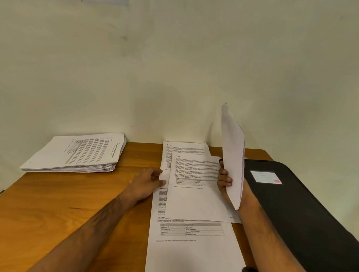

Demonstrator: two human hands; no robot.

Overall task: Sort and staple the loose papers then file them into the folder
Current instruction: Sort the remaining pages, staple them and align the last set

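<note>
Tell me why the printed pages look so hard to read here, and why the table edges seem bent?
Head view: soft, even light with faint shadows only; the wide-angle lens bows the wooden table and stretches the black folder near the edge. Print on the paper stack and the loose sheets is too small and soft to read. The held sheets in the right hand look slightly blurred.

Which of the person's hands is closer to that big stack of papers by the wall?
Left. The left hand rests at the edge of the loose sheets, just right of the stack. The right hand holds papers upright, farther right, beside the black folder.
</note>
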